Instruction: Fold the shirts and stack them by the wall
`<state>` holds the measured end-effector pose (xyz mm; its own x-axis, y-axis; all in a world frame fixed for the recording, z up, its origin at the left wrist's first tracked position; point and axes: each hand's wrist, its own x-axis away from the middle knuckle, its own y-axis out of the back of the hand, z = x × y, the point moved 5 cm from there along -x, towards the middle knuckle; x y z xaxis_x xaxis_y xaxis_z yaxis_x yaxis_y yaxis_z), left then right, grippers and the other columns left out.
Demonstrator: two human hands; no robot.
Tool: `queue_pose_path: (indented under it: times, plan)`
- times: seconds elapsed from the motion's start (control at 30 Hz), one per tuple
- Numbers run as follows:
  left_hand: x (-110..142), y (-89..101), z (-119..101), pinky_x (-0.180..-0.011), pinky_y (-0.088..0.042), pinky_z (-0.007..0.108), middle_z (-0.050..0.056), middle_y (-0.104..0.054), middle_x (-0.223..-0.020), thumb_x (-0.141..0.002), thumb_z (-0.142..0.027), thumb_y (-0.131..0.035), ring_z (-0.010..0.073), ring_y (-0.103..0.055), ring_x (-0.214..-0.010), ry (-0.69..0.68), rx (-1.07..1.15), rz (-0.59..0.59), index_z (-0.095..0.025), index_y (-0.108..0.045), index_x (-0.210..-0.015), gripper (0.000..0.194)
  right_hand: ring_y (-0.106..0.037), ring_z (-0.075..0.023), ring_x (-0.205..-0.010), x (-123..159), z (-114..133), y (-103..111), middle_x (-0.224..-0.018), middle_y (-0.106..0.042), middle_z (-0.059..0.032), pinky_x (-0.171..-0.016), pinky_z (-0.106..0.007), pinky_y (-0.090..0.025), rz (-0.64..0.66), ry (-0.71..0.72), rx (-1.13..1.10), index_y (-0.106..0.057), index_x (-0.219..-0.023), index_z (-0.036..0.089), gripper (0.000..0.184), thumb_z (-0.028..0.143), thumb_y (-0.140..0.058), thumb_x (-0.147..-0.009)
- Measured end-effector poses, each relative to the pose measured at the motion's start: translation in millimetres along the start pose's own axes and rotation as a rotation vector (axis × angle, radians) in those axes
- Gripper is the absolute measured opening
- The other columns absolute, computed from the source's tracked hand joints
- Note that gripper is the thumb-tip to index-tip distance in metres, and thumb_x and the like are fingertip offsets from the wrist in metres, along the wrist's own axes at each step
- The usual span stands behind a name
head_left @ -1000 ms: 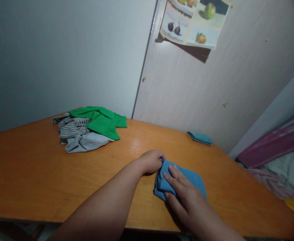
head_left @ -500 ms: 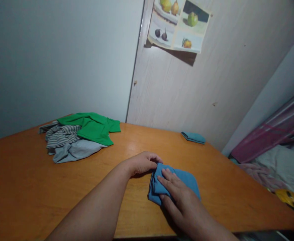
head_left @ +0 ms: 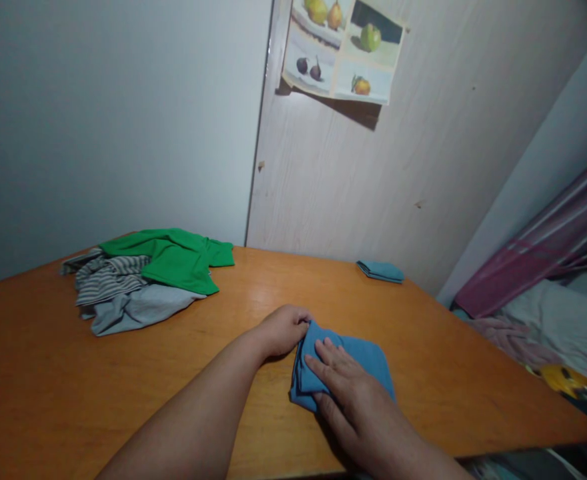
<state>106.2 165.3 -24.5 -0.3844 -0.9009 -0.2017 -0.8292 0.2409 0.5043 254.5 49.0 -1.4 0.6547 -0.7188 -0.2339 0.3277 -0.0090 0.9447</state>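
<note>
A folded blue garment [head_left: 371, 360] lies on the wooden table in front of me, its layers stacked along the left side. My left hand [head_left: 287, 328] is at the far left corner of the fabric, fingers bent and pinched on the edge; the fingertips are partly hidden. Flat on top of the garment rests my right hand [head_left: 346, 383], with its fingers stretched out and the thumb near the front left edge. What kind of garment it is cannot be told from the folds.
At the left on the table [head_left: 253, 280] lies a loose heap with a green garment [head_left: 173, 257], a striped garment [head_left: 116, 277] and a grey garment [head_left: 141, 307]. A folded teal cloth [head_left: 381, 271] sits near the back right edge. Behind stands a wall with a fruit poster [head_left: 343, 50].
My view has turned right, so everything sits further left. My left fingers loosened slightly at the corner, then closed on it again. The right hand stays pressed on the garment.
</note>
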Motion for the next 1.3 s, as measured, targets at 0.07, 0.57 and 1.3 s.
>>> queue_pose_path:
  times: [0.07, 0.57, 1.3]
  plan:
    - [-2, 0.9, 1, -0.068, -0.046, 0.027, 0.000, -0.070, -0.076, -0.077, -0.016, -0.051, 0.0165, -0.059, -0.073, 0.020, -0.031, -0.033, -0.018, -0.070, -0.079, 0.019, -0.032, -0.0300, -0.145, 0, 2, 0, -0.155, -0.038, -0.0105, -0.117, -0.055, -0.031, 0.032, 0.015, 0.015, -0.049, -0.146, 0.023, 0.056, 0.021, -0.054, -0.091]
    - [0, 0.3, 4, -0.076, -0.051, 0.028, 0.003, -0.074, -0.090, -0.079, -0.023, -0.055, 0.0171, -0.065, -0.083, 0.047, 0.064, -0.049, -0.018, -0.072, -0.092, 0.022, -0.030, -0.0295, -0.146, -1, 5, 0, -0.155, -0.038, -0.0097, -0.119, -0.053, -0.028, 0.026, 0.030, 0.037, -0.046, -0.149, 0.023, 0.057, 0.026, -0.054, -0.092]
    - [4, -6.3, 2, -0.058, -0.041, 0.022, -0.006, -0.053, -0.072, -0.072, -0.035, -0.070, 0.0101, -0.051, -0.063, 0.126, 0.264, -0.067, -0.020, -0.053, -0.094, 0.031, -0.024, -0.0294, -0.148, 0, 11, 1, -0.160, -0.028, -0.0091, -0.121, -0.050, -0.024, 0.085, 0.005, 0.031, -0.038, -0.153, 0.021, 0.062, 0.039, -0.053, -0.096]
